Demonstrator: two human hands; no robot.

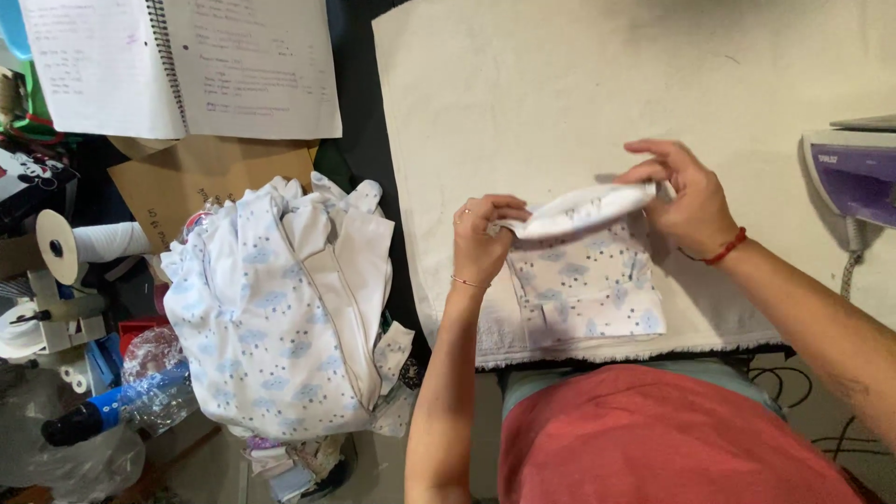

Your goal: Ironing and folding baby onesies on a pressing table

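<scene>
Both hands, left hand (pixel 483 245) and right hand (pixel 679 194), pinch opposite ends of the small cloud-print garment (pixel 586 271) stretched between them.

A: What can't be seen clearly?

B: The iron (pixel 854 177) is cut off by the right edge. The notebook (pixel 177 61) runs past the top edge, its handwriting too small to read.

A: Anything hidden?

B: The right hand (pixel 686 196) covers one end of the small garment (pixel 588 271); its fingertips there are out of sight.
</scene>
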